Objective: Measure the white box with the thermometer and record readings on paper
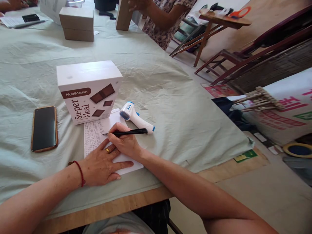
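A black pen [133,132] is held in my right hand [126,143], its tip touching a sheet of paper [94,138] covered on the left with rows of handwriting. My left hand [101,164] lies flat on the paper's lower part, fingers spread, with a ring and a red cord bracelet. Standing on the paper's far edge is a white box [89,92] printed "NutriMotion Su-per Meal". A white and blue infrared thermometer [136,118] lies just beyond my right hand. Left of the box rests a phone [44,129] with a dark screen.
Pale green cloth [170,123] covers the table, wrinkled in places. At the far side are a cardboard box [77,24], a pen on papers, and another person's hand [140,5] at an upright box [124,16]. A wooden chair [224,60] stands to the right.
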A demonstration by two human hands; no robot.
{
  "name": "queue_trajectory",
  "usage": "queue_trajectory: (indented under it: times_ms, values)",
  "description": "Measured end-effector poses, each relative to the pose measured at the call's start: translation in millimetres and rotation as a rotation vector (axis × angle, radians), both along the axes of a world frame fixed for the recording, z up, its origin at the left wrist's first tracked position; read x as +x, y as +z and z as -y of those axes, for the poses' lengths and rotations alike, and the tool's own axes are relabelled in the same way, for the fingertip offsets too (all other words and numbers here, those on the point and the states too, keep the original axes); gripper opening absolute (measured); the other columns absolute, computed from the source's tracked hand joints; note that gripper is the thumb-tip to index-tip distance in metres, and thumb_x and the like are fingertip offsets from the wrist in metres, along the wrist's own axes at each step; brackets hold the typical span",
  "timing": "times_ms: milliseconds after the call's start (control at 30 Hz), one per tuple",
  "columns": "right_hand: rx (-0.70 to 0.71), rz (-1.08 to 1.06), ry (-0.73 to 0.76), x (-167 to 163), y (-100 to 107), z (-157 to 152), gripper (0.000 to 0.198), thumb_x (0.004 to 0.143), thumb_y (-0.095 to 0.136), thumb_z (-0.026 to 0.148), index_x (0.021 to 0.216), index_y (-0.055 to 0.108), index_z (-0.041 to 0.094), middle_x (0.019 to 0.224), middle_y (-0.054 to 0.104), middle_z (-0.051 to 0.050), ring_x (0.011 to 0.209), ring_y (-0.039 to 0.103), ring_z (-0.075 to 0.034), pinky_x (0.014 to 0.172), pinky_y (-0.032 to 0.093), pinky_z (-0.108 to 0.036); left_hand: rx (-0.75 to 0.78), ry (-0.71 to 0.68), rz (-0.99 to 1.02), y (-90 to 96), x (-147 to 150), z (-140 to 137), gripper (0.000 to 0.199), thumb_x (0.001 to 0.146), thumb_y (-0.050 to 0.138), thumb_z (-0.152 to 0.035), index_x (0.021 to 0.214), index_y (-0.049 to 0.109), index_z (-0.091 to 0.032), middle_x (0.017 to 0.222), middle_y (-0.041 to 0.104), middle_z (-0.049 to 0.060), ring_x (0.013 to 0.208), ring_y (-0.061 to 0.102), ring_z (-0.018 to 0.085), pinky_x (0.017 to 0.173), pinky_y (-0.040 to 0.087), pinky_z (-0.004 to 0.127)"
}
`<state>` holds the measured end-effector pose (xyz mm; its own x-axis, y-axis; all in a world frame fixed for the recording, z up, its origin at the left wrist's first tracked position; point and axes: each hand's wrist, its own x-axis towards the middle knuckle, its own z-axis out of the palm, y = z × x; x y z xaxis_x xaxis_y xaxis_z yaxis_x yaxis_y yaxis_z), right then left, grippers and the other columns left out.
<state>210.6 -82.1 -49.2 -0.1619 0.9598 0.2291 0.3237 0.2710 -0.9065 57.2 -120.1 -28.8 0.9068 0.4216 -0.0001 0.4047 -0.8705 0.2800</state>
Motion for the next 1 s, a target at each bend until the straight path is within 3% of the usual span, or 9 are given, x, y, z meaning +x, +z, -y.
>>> queue_trajectory:
  times_ms: [600,1000]
  values:
    - [-0.019,0.032,-0.014,-0.2,2.1,0.7,0.017,0.079,0.053,0.018,0.066,0.044,0.026,0.060,0.051,0.003,0.056,0.048,-0.015,0.054,0.044,-0.030,0.013,-0.008,0.001,0.1,-1.6,-0.5,0.052,0.096,0.055,-0.050,0.145,0.049,-0.035,0.141,0.055,0.010,0.139,0.041,0.034,0.118,0.022,0.055]
    - [-0.002,0.010,-0.003,-0.2,3.9,-0.4,0.013,0.078,0.051,0.024,0.066,0.046,0.024,0.058,0.049,0.004,0.055,0.046,-0.013,0.052,0.043,-0.028,-0.015,-0.010,-0.013,0.3,-1.6,-1.3,0.052,0.096,0.053,-0.049,0.146,0.048,-0.035,0.143,0.054,0.011,0.140,0.040,0.036,0.117,0.023,0.057]
